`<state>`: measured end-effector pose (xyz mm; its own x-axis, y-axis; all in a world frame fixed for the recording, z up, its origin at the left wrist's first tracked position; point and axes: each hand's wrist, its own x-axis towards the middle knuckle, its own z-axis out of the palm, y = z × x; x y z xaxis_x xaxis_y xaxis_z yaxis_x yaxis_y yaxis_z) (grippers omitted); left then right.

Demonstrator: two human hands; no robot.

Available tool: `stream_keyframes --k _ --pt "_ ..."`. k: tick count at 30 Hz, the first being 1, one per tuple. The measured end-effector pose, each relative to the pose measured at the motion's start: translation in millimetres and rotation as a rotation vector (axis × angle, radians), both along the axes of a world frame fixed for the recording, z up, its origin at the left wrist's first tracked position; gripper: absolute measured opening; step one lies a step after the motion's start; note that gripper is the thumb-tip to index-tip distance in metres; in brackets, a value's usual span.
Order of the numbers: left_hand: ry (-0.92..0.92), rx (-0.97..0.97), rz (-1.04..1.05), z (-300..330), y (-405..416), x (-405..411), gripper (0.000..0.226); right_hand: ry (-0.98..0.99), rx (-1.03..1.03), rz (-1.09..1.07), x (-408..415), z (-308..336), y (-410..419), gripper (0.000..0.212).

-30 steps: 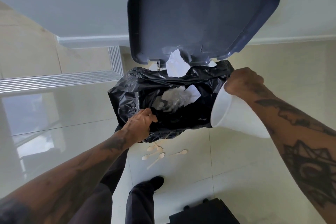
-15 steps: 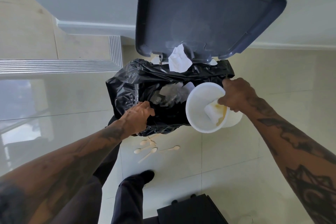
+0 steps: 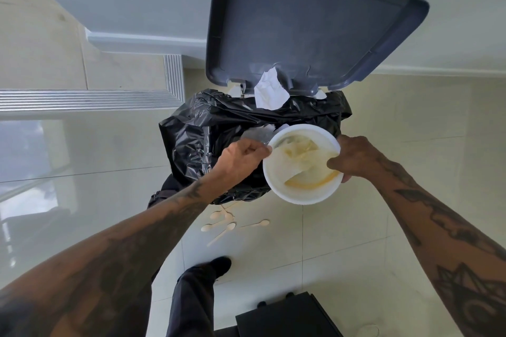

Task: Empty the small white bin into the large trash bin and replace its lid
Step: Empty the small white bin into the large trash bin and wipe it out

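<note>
The small white bin [image 3: 297,194] is held upright over the front right corner of the large trash bin [image 3: 200,142], which is lined with a black bag and stands with its grey lid [image 3: 309,27] raised. Inside the white bin I see yellowish residue and a pale scrap. My right hand [image 3: 353,159] grips the bin's right rim. My left hand [image 3: 241,156] pinches the left rim. White paper [image 3: 269,90] sticks up at the back of the bag. The small bin's own lid is not recognisable in view.
Several pale disposable spoons [image 3: 227,223] lie on the tiled floor in front of the large bin. My shoe [image 3: 220,265] stands just below them. A black box [image 3: 284,317] sits at the bottom edge. A metal door track [image 3: 82,100] runs along the left.
The white bin swung from tipped sideways at the bag's right to mouth-up and nearer the middle. My left hand let go of the black bag and took the bin's left rim.
</note>
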<state>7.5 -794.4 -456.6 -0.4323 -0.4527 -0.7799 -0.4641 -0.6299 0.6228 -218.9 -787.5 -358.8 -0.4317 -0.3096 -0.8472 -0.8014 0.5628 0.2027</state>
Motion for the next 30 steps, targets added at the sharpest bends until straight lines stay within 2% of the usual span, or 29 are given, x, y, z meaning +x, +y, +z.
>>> stream_keyframes --k 3,7,11,13,17,18,20,22,23,25,28,30 --pt "-0.031 -0.060 -0.156 1 2 -4 0.024 -0.029 -0.041 -0.055 -2 -2 1 0.038" --pt "-0.034 -0.041 -0.088 -6 7 -2 0.017 -0.062 -0.112 -0.095 -4 -5 3 0.027" --pt "-0.080 -0.020 -0.043 -15 11 5 0.012 -0.333 -0.177 -0.447 -8 -9 12 0.038" --pt "-0.086 -0.020 -0.030 -17 13 8 0.015 -0.493 -0.202 -0.599 -11 -9 18 0.032" --pt "-0.104 -0.046 -0.085 -11 10 7 0.023 -0.571 -0.235 -0.623 -16 -9 29 0.028" --pt "-0.159 -0.147 -0.126 -9 9 6 0.031 -0.589 -0.247 -0.612 -16 -9 30 0.029" --pt "-0.263 -0.564 -0.157 -2 9 2 0.045 -0.629 -0.281 -0.606 -15 -9 31 0.032" --pt "-0.136 -0.938 -0.181 12 5 -6 0.043 -0.680 -0.305 -0.617 -14 -7 30 0.033" --pt "-0.012 -1.012 -0.257 16 3 -12 0.043 -0.708 -0.309 -0.627 -14 -6 29 0.030" --pt "0.122 -0.984 -0.496 17 1 -30 0.057 -0.760 -0.308 -0.660 -14 -2 27 0.021" --pt "-0.028 -0.793 -0.825 8 -5 -56 0.094 -0.828 -0.309 -0.679 -12 4 24 0.012" --pt "-0.092 -0.730 -0.909 -3 -8 -65 0.104 -0.869 -0.307 -0.664 -13 6 25 0.012"
